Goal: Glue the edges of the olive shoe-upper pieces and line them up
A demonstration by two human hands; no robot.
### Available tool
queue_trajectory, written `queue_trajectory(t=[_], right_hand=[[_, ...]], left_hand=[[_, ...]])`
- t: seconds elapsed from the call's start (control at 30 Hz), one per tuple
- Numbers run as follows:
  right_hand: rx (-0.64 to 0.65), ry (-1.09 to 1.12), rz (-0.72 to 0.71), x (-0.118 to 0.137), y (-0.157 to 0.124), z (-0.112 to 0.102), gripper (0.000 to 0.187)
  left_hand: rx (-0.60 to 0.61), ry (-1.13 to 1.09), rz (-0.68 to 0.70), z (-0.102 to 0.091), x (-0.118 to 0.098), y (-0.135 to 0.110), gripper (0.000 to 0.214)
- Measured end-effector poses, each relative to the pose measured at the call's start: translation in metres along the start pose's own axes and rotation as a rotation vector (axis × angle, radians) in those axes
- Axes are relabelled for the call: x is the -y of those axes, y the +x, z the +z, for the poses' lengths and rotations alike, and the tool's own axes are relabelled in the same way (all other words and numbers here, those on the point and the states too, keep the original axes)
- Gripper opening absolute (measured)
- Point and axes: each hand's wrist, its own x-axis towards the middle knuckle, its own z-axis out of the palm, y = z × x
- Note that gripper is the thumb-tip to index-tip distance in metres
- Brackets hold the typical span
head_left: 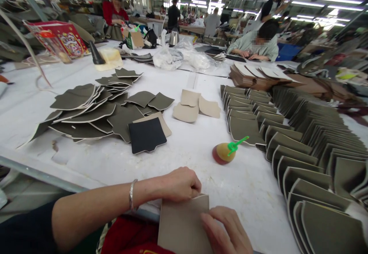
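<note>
A taupe leather-like panel (184,225) lies at the table's near edge in front of me. My left hand (181,183), with a silver bracelet at the wrist, is closed at the panel's far edge, its fingers curled downward. On the panel's right edge, my right hand (227,229) grips with bent fingers; its thumb is partly hidden. Beyond the hands stands a round bottle (224,153) with amber contents and a green nozzle. A black panel (147,135) rests on a beige piece at the near side of a loose pile of olive panels (83,114).
Three beige pieces (185,112) lie mid-table. Long rows of overlapping olive panels (299,158) line the right side. Farther back are clear plastic bags (184,56), a black cone (96,54) and a red bag (61,37). A person (254,45) works across the table.
</note>
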Motion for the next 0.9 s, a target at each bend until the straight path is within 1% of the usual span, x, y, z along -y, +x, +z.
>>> queue_trajectory(t=[0.07,0.1,0.2,0.3,0.37,0.43,0.53,0.63,0.7,0.8,0.83,0.9], right_hand=[[-0.032,-0.046,0.054,-0.006,0.009,0.0,0.034],[-0.02,-0.058,0.065,-0.008,0.014,0.001,0.033],[0.057,-0.032,0.08,-0.012,0.027,0.003,0.022],[0.076,0.027,0.103,-0.012,0.035,0.005,0.011],[0.092,0.046,0.102,-0.012,0.039,0.005,0.007],[0.125,0.05,0.093,-0.013,0.041,0.004,0.009],[0.189,0.036,0.081,-0.017,0.041,0.001,0.014],[0.238,0.025,0.051,-0.021,0.039,-0.002,0.015],[0.238,0.021,0.027,-0.02,0.037,-0.003,0.019],[0.267,0.033,-0.016,-0.013,0.038,-0.002,0.025],[0.265,0.038,-0.052,-0.01,0.039,-0.001,0.027],[0.228,0.036,-0.135,-0.003,0.042,-0.001,0.03]], left_hand=[[0.026,-0.1,-0.006,0.002,0.001,-0.002,0.013],[0.022,-0.142,-0.013,0.003,0.002,-0.003,0.012],[0.03,-0.243,-0.025,0.006,0.005,-0.005,0.009],[0.05,-0.304,-0.011,0.006,0.005,-0.006,0.012],[0.068,-0.336,0.01,0.005,0.006,-0.007,0.015],[0.085,-0.346,0.01,0.004,0.006,-0.007,0.014],[0.121,-0.302,-0.003,0.001,0.009,-0.01,0.005],[0.146,-0.208,-0.016,-0.006,0.013,-0.015,0.005],[0.147,-0.144,-0.026,-0.01,0.013,-0.02,0.005],[0.115,-0.052,-0.038,-0.011,0.009,-0.024,0.008],[0.093,-0.021,-0.046,-0.009,0.008,-0.024,0.009],[0.05,0.024,-0.068,-0.004,0.005,-0.022,0.012]])
